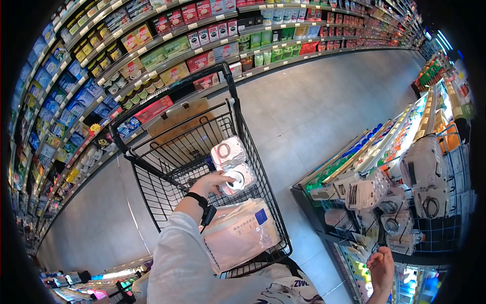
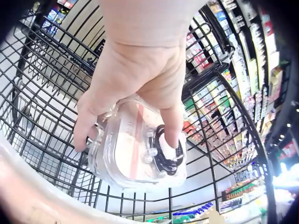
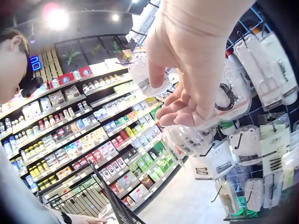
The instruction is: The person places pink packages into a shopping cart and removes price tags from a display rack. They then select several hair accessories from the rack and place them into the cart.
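My left hand (image 1: pixel 206 185) reaches down into the black wire shopping cart (image 1: pixel 253 147). It grips a stack of clear-wrapped hair tie packs (image 2: pixel 125 154); thumb and fingers straddle the stack, and one fingertip lies by the black hair tie. Right beside it in the cart sits another stack of similar packs (image 1: pixel 228 152). Nearer my body lies a large pale pink plastic-wrapped package (image 1: pixel 243 235) with a blue label. My right hand (image 3: pixel 191 65) hangs with loosely bent fingers and holds nothing. It is in front of hanging hair accessory packs (image 3: pixel 229 93), which it partly covers.
A wire grid rack (image 1: pixel 445 228) with several hooked packs stands on the right, beside lit display shelves (image 1: pixel 400 137). Long shelves of boxes and jars (image 1: pixel 167 55) run along the far side and left. Grey tiled floor (image 1: pixel 304 101) lies between them and the rack.
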### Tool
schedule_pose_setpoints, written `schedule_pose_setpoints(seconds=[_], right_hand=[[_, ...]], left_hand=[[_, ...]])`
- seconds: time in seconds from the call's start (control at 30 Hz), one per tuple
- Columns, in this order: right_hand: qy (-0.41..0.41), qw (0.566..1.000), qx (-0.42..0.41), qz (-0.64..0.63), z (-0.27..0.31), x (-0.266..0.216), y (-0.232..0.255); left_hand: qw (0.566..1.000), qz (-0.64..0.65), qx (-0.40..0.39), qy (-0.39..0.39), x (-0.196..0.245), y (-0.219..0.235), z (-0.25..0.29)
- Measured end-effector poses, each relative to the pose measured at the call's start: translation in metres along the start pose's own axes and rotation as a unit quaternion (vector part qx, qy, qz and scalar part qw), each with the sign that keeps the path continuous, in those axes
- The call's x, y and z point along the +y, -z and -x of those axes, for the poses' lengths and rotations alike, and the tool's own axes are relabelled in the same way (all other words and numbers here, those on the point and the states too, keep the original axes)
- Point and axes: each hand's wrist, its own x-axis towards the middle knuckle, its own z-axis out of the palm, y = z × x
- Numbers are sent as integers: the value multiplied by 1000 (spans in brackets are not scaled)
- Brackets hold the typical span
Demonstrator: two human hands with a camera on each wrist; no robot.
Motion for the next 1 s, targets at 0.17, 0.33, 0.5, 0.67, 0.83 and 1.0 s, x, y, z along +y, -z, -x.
schedule_pose_setpoints(seconds=[0.17, 0.33, 0.5, 0.67, 0.83, 1.0], right_hand=[[-2, 1000, 8, 5, 2, 3, 6], [-6, 1000, 22, 3, 5, 5, 13], [-15, 1000, 22, -6, 4, 10, 20], [-18, 999, 40, -26, 3, 15, 27], [-29, 998, 17, -50, 2, 7, 29], [3, 999, 6, -36, 6, -12, 41]], left_hand=[[1000, -25, 0, -19, 4, -14, 6], [998, -11, 57, 33, 6, -18, -2], [995, 4, 83, 48, -2, -16, -17], [989, 96, 115, 3, -8, -23, -30], [990, 119, -10, -74, -11, -23, -2], [906, -261, 2, -332, 5, -29, 81]])
